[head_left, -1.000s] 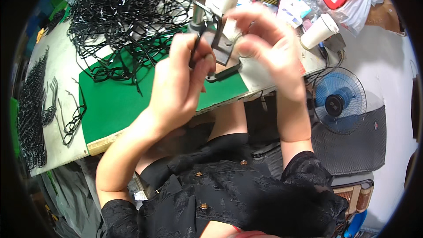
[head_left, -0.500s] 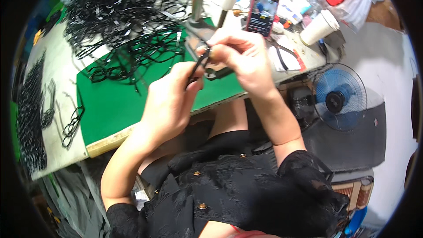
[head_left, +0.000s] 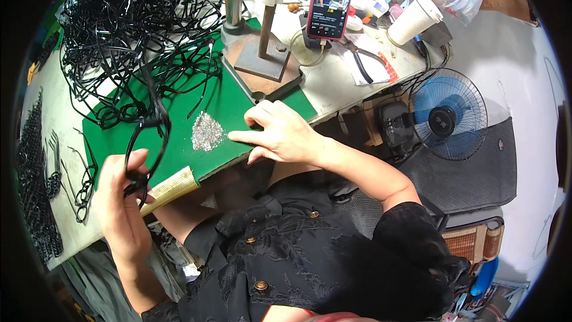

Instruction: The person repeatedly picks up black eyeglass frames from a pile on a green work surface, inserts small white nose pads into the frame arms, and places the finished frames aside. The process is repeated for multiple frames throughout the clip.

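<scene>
My left hand (head_left: 122,211) is raised at the near left edge of the green mat (head_left: 179,98), its fingers wrapped round part of a black eyeglass frame (head_left: 151,123). The frame is tilted upright, with a temple arm pointing away from me. A small heap of silvery metal bits (head_left: 207,132), probably tiny screws, lies on the mat. Just right of the heap is my right hand (head_left: 283,133). Its index finger stretches toward the bits, the thumb stands apart, and the other fingers are bent. I see nothing held in it.
A big tangle of black eyeglass frames (head_left: 113,18) covers the far left. More black parts (head_left: 39,185) line the left edge. A metal hand press (head_left: 262,62) stands behind the mat. Rightward are a phone (head_left: 332,3), pliers (head_left: 361,67), a white cup (head_left: 415,19) and a fan (head_left: 447,119).
My hands have moved apart from their meeting point near the press. The left swung left with the eyeglass frame; the right came down beside the metal bits. The whole view has shifted slightly.
</scene>
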{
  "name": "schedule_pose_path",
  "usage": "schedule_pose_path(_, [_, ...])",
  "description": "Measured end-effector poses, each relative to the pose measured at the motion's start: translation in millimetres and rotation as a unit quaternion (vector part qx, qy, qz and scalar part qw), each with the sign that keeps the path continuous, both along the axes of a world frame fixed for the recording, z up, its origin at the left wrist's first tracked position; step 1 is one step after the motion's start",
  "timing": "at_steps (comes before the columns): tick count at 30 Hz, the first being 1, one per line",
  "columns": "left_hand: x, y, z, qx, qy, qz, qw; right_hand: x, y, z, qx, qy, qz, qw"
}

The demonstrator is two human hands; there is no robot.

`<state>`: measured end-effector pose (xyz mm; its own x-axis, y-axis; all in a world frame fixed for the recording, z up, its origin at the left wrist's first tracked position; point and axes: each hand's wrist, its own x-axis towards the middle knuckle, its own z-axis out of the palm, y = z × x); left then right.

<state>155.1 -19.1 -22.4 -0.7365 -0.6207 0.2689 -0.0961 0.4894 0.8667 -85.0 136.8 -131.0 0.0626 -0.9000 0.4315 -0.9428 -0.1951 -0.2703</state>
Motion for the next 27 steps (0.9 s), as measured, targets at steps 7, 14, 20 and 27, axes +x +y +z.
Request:
schedule_pose_path(7, [19,-33,-16,-0.283,0.181,0.215,0.917,-4,9,-4,-0.025,-0.019,-0.020,0.999])
schedule_pose_path(14, [87,-85,-53,0.099,0.375,0.175,0.905,-1,-4,-2,0.010,-0.288,-0.086,0.954])
schedule_pose_path(20, [83,-51,-43,0.268,0.413,0.071,0.868,-1,-10,2,0.005,-0.267,-0.107,0.958])
schedule_pose_path(27, [69,-33,-43,0.261,0.303,0.003,0.917,19,9,-5,0.014,-0.002,-0.203,0.979])
